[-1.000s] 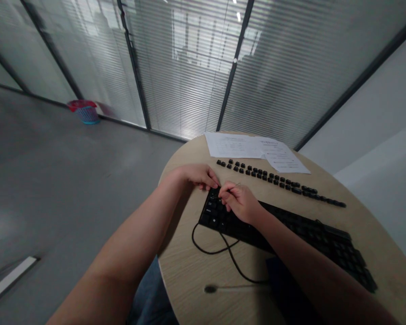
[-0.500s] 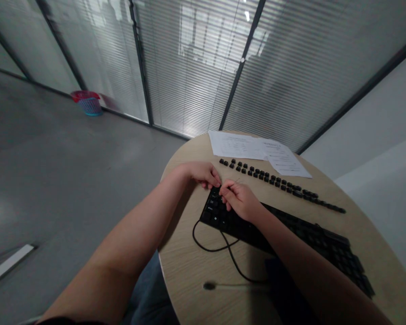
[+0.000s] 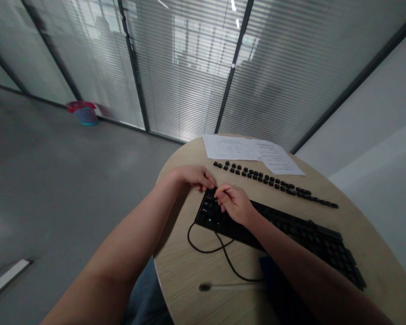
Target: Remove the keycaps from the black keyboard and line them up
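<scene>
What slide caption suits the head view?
Left hand and right hand at one end of a black keyboard, loose keycaps lined up beyond.

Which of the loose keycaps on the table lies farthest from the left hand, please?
The keycap at the line's far right end; every other one lies nearer the left hand.

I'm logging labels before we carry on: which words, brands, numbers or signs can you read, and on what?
No word, brand or number is legible.
Keyboard: pale legends on the left-end keys, too small; one bottom-row mark may be a window logo, but is blurred.
Loose keycaps: none readable.
Paper sheets: printed lines, too small and blurred.
</scene>
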Demonstrator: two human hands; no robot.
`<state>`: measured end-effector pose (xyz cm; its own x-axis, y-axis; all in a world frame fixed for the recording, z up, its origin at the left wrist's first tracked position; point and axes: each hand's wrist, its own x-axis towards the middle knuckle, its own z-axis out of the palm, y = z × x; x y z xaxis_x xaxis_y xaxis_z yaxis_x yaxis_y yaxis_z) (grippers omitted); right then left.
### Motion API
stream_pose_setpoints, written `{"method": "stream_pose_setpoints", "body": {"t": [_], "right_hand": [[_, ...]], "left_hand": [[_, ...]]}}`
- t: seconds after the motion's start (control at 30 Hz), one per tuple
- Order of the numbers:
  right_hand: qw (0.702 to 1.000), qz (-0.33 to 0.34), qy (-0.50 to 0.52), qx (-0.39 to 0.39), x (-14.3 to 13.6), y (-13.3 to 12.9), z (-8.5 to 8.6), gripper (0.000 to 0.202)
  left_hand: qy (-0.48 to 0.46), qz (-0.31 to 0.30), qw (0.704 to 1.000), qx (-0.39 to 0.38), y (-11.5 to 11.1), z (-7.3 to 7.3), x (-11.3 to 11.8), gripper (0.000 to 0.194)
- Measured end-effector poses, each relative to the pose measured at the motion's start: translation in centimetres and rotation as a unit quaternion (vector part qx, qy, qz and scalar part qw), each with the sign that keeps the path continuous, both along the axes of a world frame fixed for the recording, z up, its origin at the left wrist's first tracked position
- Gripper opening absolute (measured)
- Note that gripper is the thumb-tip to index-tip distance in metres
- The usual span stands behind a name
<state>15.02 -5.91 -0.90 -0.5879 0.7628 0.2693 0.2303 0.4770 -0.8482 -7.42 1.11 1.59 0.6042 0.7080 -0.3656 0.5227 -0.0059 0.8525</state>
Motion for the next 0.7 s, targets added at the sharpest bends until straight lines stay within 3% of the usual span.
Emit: {"method": "stream_pose_setpoints", "body": {"t": [0.13,0.27,0.33,0.43,0.6,0.7], "right_hand": [[0.999,-0.016,0.037,-0.010,-0.1,-0.1,0.0,0.042],[0.979,-0.122,0.150,-0.068,-0.4,0.2,0.5,0.051],[0.974,-0.142,0.160,-0.079,-0.4,0.4,0.5,0.052],[0.973,-0.151,0.157,-0.078,-0.4,0.8,0.4,0.050],[0.959,-0.195,0.185,-0.085,-0.4,1.4,0.5,0.047],[0.954,-0.202,0.200,-0.094,-0.4,1.6,0.8,0.046]], "left_hand": [[-0.005,0.002,1.000,-0.004,0.0,-0.3,-0.1,0.036],[-0.022,0.008,1.000,-0.008,0.1,-0.7,-0.2,0.030],[-0.021,0.001,1.000,-0.003,0.1,-0.7,-0.2,0.032],[-0.027,0.000,0.999,0.037,0.0,-0.2,-0.3,0.036],[-0.084,0.074,0.985,0.128,-0.7,1.1,-0.3,0.036],[-0.080,0.058,0.986,0.134,-1.1,1.6,0.1,0.034]]}}
